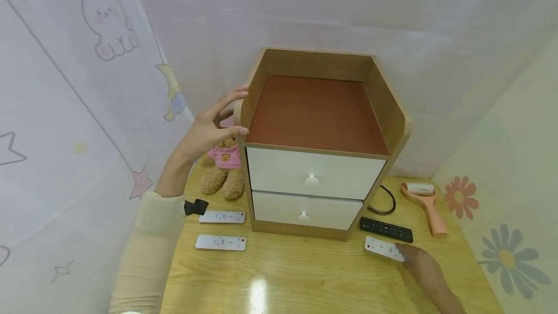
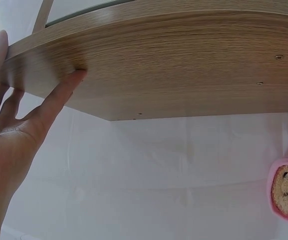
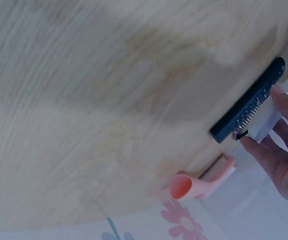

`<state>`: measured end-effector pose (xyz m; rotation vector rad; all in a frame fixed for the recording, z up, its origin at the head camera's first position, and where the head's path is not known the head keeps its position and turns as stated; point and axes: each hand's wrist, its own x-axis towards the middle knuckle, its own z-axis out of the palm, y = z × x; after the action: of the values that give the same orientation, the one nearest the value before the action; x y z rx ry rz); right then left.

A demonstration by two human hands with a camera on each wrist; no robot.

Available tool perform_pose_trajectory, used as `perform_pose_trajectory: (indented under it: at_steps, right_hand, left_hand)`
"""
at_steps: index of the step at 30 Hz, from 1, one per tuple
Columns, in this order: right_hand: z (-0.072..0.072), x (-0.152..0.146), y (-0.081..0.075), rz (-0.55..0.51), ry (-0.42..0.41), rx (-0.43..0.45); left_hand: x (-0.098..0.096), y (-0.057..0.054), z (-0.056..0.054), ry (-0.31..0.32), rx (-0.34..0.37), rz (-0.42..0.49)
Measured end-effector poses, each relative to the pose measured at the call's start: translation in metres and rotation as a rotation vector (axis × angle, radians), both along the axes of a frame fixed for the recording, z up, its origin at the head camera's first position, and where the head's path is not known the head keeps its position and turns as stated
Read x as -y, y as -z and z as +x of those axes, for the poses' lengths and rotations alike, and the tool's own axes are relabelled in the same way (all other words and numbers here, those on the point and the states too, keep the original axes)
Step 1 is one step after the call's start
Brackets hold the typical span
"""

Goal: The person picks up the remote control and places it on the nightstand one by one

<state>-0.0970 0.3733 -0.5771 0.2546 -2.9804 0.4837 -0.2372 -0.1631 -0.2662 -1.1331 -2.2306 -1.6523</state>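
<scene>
My left hand point(image 1: 206, 127) touches the left side panel of a small wooden cabinet point(image 1: 322, 110) with its fingers spread and fairly straight. In the left wrist view, one digit presses the outer face of the wooden panel point(image 2: 173, 65), while another lies along its edge. At the right of the table my right hand point(image 1: 425, 270) pinches one end of a white remote control point(image 1: 383, 248); in the right wrist view it is seen tilted between thumb and fingers. A black remote control point(image 1: 386, 229) lies just behind it. Both white drawers point(image 1: 279, 171) of the cabinet look pushed in.
Two white remotes point(image 1: 220, 243) lie at the table's left. Behind them sits a teddy bear point(image 1: 225, 159) in a pink top. Right of the cabinet are a coiled black cord point(image 1: 394, 202) and a peach lint roller point(image 1: 429, 210). Patterned sheets hang around the table point(image 1: 305, 275).
</scene>
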Motion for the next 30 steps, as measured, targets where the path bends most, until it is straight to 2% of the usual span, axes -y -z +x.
perform_pose_trajectory:
  at_steps: [5, 12, 18, 22, 26, 30]
  right_hand:
    - [0.000, -0.004, -0.022, -0.044, 0.007, -0.053]
    - [-0.005, -0.013, -0.056, -0.054, -0.023, -0.181]
    - [-0.005, -0.021, -0.095, -0.039, -0.040, -0.315]
    - [-0.005, -0.027, -0.122, -0.029, -0.039, -0.357]
    - [-0.008, -0.027, -0.148, -0.016, -0.032, -0.417]
    - [-0.017, -0.023, -0.175, -0.008, -0.072, -0.499]
  left_hand:
    - [0.001, 0.000, 0.000, -0.004, -0.003, -0.003]
    - [0.004, -0.002, 0.002, 0.001, 0.006, 0.003]
    - [0.003, 0.000, 0.001, 0.014, -0.006, 0.022]
    - [0.003, 0.001, 0.001, 0.015, -0.001, 0.027]
    - [0.005, 0.000, 0.001, -0.003, 0.010, 0.016]
    - [0.007, -0.001, 0.001, -0.015, 0.021, 0.007]
